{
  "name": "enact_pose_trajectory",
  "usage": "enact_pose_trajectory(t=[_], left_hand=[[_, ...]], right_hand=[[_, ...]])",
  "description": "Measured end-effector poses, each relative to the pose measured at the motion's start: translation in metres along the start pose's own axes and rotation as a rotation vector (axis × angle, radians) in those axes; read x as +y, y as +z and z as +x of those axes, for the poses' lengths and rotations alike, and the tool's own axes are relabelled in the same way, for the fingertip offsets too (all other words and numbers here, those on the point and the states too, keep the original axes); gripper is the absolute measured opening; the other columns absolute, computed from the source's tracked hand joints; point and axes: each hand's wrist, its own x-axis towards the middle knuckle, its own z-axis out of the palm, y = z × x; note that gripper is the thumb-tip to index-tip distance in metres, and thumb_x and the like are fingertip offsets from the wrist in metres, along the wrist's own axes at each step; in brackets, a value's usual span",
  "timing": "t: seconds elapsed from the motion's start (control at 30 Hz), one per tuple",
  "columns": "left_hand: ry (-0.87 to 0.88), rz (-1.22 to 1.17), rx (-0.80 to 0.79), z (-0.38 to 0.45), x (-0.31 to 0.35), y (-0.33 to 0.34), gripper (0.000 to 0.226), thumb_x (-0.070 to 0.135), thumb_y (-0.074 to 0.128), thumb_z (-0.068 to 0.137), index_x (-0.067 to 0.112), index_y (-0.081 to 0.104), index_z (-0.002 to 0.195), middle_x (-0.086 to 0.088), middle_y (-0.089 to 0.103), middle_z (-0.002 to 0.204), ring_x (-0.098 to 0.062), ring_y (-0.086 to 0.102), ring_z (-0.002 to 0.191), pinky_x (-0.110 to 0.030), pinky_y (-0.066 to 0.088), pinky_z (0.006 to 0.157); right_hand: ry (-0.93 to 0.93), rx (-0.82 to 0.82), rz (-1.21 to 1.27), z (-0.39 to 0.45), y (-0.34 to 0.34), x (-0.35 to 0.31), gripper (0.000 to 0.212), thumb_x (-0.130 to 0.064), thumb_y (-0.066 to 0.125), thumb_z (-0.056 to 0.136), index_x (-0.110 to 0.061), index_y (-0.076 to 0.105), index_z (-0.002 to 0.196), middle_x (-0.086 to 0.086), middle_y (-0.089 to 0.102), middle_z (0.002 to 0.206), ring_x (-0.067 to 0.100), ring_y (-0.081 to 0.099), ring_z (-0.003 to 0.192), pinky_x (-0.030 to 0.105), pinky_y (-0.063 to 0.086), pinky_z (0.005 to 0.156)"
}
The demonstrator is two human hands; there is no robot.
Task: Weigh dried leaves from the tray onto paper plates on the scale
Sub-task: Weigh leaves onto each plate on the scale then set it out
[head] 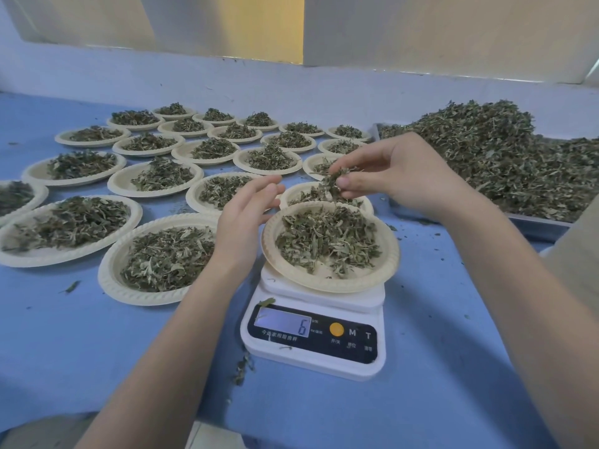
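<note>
Plate sits on the scale, centre frame, directly below the right hand, which pinches leaves above its far rim. Left hand hovers with fingers straight, empty, beside the plate's left edge. Tray lies right.

Plate on scale; tray right, filled plates left.
</note>
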Motion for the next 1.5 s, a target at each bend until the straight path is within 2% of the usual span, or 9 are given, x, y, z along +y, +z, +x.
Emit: enact_pose_trajectory(t=[0.2,0.43,0.7,0.9,1.07,1.13,1.27,1.37,1.5], left_hand=[[-0.006,0.001,-0.002,0.0002,0.0,0.0008,0.029,0.043,0.05,0.079,0.033,0.064,0.103,0.008,0.069,0.107,-0.011,0.063,0.103,-0.024,0.046,0.084],[0.007,0.005,0.007,-0.0012,0.0019,0.0008,0.027,0.043,0.051,0.077,0.035,0.065,0.098,0.004,0.067,0.113,-0.011,0.061,0.104,-0.025,0.045,0.085],[0.011,0.019,0.007,-0.0023,0.0024,0.0008,0.03,0.043,0.05,0.077,0.033,0.065,0.101,0.003,0.065,0.116,-0.011,0.059,0.108,-0.025,0.045,0.087],[0.018,0.037,0.001,-0.0018,0.0024,-0.0002,0.031,0.043,0.048,0.078,0.033,0.064,0.103,0.003,0.065,0.117,-0.01,0.059,0.108,-0.026,0.045,0.087],[0.017,0.039,0.004,-0.0018,0.002,-0.0002,0.03,0.042,0.048,0.079,0.033,0.064,0.103,0.004,0.066,0.115,-0.01,0.06,0.107,-0.026,0.045,0.086],[0.018,0.04,0.003,-0.0018,0.0022,-0.0007,0.03,0.042,0.048,0.079,0.033,0.064,0.103,0.005,0.067,0.113,-0.009,0.06,0.106,-0.026,0.045,0.086],[0.023,0.035,0.009,-0.0022,0.0022,-0.0011,0.029,0.042,0.048,0.079,0.033,0.064,0.102,0.004,0.067,0.112,-0.01,0.061,0.106,-0.027,0.045,0.086],[0.022,0.033,0.01,-0.0018,0.0024,-0.0014,0.029,0.042,0.048,0.079,0.033,0.064,0.103,0.005,0.067,0.111,-0.01,0.061,0.105,-0.026,0.045,0.085],[0.019,0.036,0.005,-0.002,0.0021,-0.0017,0.029,0.042,0.048,0.079,0.035,0.064,0.102,0.006,0.067,0.11,-0.008,0.061,0.104,-0.025,0.044,0.084]], right_hand=[[0.006,-0.034,0.017,0.002,0.0026,0.0036,0.024,0.004,0.069,0.079,-0.008,0.071,0.101,-0.009,0.07,0.072,0.004,0.069,0.065,0.012,0.053,0.064],[0.012,-0.049,-0.003,0.0012,0.0043,0.0035,0.027,0.004,0.067,0.082,-0.004,0.069,0.107,-0.007,0.069,0.079,0.001,0.068,0.065,0.011,0.052,0.064],[-0.009,-0.055,-0.033,0.0028,0.0035,0.0058,0.025,-0.002,0.067,0.085,-0.009,0.069,0.109,-0.017,0.07,0.066,0.003,0.065,0.06,0.013,0.052,0.061],[-0.009,-0.012,-0.059,0.0036,0.0026,0.0084,0.027,-0.017,0.072,0.081,-0.014,0.067,0.108,-0.008,0.068,0.066,0.004,0.058,0.052,0.016,0.049,0.053],[-0.013,-0.01,-0.07,0.0034,0.003,0.0063,0.032,-0.039,0.074,0.066,-0.012,0.068,0.082,0.015,0.067,0.071,0.007,0.046,0.05,0.013,0.038,0.046],[-0.014,-0.082,-0.156,0.0013,0.0023,0.0054,0.024,-0.036,0.074,0.071,-0.015,0.075,0.083,0.014,0.067,0.073,0.006,0.044,0.05,0.013,0.037,0.048],[-0.005,-0.178,-0.196,-0.0016,0.0005,0.0058,0.01,-0.018,0.072,0.082,-0.02,0.076,0.09,-0.01,0.07,0.064,-0.003,0.055,0.046,0.004,0.041,0.051],[-0.013,-0.178,-0.181,-0.0011,-0.0009,0.0059,0.014,-0.013,0.071,0.083,-0.021,0.075,0.093,-0.001,0.074,0.082,0.002,0.062,0.057,0.007,0.047,0.062],[-0.049,-0.22,-0.119,-0.0026,-0.0023,0.005,0.022,-0.004,0.066,0.085,-0.018,0.072,0.101,0.002,0.074,0.09,0.006,0.064,0.068,0.015,0.053,0.067]])
